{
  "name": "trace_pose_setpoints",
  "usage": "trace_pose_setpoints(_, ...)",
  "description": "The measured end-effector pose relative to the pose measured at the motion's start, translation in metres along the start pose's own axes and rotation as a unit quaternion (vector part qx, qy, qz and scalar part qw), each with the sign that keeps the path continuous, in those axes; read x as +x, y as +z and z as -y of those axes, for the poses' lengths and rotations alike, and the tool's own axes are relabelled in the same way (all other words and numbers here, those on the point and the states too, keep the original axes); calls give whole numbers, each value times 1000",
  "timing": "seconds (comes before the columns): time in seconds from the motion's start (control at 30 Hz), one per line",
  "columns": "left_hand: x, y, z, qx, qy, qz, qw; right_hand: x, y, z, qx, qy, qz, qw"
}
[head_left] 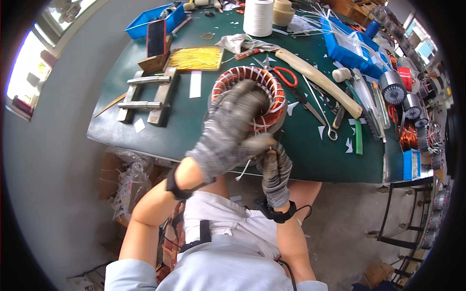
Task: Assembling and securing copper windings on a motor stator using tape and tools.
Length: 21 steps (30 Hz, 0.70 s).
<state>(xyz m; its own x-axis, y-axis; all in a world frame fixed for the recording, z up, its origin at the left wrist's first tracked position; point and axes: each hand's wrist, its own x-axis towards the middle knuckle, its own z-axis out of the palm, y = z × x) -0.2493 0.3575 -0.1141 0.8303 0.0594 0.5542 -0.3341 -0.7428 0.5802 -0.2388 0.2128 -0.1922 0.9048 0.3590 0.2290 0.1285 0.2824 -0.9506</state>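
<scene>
A motor stator [280, 99] with copper windings laced in white cord lies near the front edge of the green table. My left hand [225, 123], in a grey knitted glove and blurred by motion, is over its left side. Its fingers reach across the centre hole, and its thumb is stretched apart toward my other hand. My right hand [276, 169], gloved too, is closed at the stator's front, fingertips pinched by the white cord [246, 169]. A loose end of that cord hangs past the table edge. My left hand hides much of the stator's front left.
Left stand a metal-bar frame [159, 104], a tray of yellow strips [196, 58] and a phone [156, 39]. Right lie red-handled scissors [285, 76], a wooden stick [318, 80], a wrench [332, 134] and a mallet [341, 74]. Behind are a white cord spool [258, 18] and blue bins [347, 48].
</scene>
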Motion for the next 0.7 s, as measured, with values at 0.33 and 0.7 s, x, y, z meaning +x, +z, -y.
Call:
trace_pose_setpoints(0.33,3,-12,10,162,113,53,979,-117,-179,36,-515,11,-124,848)
trace_pose_setpoints(0.7,13,-35,5,96,91,117,984,9,-17,51,-394,-185,-39,899)
